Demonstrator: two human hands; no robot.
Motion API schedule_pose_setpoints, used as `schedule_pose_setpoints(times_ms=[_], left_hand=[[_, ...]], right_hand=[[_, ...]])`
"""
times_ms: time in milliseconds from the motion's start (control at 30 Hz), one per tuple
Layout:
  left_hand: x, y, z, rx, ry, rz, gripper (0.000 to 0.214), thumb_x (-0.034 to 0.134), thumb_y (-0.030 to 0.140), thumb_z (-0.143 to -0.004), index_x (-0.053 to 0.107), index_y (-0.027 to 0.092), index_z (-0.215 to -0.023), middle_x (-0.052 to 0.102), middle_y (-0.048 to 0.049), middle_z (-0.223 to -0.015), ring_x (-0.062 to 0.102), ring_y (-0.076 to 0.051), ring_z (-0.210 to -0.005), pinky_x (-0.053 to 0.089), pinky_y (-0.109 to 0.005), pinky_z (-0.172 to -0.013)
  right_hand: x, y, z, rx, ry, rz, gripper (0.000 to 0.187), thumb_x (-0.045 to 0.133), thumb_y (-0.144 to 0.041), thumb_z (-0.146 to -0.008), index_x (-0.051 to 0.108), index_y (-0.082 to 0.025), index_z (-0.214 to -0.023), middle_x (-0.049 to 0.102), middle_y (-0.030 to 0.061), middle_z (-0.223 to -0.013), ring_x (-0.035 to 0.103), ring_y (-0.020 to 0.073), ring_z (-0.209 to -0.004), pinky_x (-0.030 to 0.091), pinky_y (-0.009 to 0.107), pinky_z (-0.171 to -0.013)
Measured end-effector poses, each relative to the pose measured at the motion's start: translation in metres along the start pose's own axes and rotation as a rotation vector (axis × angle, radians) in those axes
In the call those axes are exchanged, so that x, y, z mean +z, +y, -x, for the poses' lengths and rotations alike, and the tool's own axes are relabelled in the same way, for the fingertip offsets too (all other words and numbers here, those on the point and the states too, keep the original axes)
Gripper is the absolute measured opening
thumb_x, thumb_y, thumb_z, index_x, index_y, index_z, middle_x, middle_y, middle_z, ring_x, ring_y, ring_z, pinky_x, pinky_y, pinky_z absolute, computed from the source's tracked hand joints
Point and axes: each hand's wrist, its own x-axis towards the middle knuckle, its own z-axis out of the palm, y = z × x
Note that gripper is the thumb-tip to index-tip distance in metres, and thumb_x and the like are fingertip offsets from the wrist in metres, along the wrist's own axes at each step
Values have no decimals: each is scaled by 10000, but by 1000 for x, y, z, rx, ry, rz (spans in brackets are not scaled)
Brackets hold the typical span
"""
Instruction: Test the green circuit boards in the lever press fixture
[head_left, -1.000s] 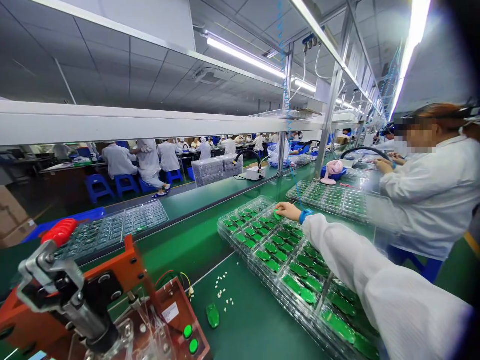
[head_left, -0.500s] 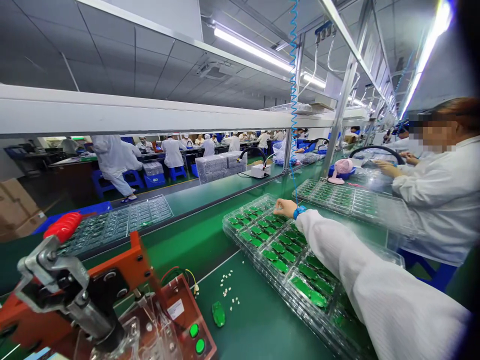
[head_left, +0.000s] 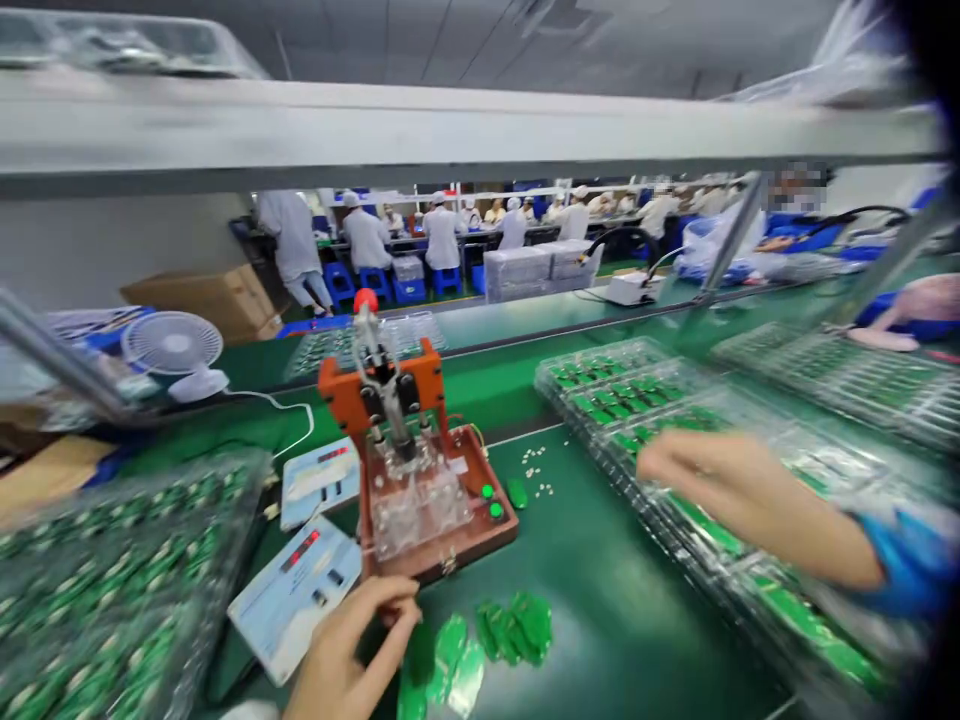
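Left hand newly in frame at bottom left-centre, fingers curled narrow beside green boards on the tabletop — any hold unclear — right hand blurred over the right-side tray, cannot tell its grip.

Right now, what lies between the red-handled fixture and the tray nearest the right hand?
In the head view, one green piece and scattered small white pieces lie on the green tabletop between the fixture and the tray.
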Motion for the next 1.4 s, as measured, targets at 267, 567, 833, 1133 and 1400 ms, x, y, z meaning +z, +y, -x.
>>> schedule_pose_setpoints(times_ms=[267,567,833,1133,1400], left_hand=[[-27,21,-17,307,-614,-223,156,564,301,-996,708,242,-1011,757,-35,-991,715,-208,-922,554,-314,-836],[-30,26,-14,176,-673,-425,254,812,291,-830,699,202,-1040,694,-68,-1257,690,-281,-1127,568,-387,-947],[-14,23,-7,227,-689,-423,436,823,247,-820,660,193,-1220,685,-87,-1296,660,-298,-1168,555,-447,-1011],[-16,31,-8,185,-670,-476,398,752,203,-879,628,208,-1257,695,-65,-1182,676,-283,-1096,574,-455,-955],[-14,36,-4,2,-701,-657,262,756,261,-875,700,169,-1113,699,-91,-1054,722,-323,-959,607,-475,-853]], right_hand=[[136,-33,68,5,-415,-363,237,598,-426,-1004,685,-309,-1191,695,31,-1283,607,221,-1226,498,368,-1053],[160,-3,56,100,-589,-516,440,750,-530,-867,697,-297,-1236,606,74,-1421,466,304,-1390,387,503,-1182],[163,-4,57,104,-546,-499,425,730,-537,-884,700,-295,-1233,643,70,-1355,529,290,-1331,421,486,-1159],[145,-32,24,-53,-308,-501,333,750,-468,-893,694,-317,-1184,697,29,-1270,603,242,-1240,500,414,-1081],[174,-40,-51,-204,-54,-366,228,777,-294,-880,707,-251,-1093,732,54,-1159,645,247,-1140,544,426,-1015]])
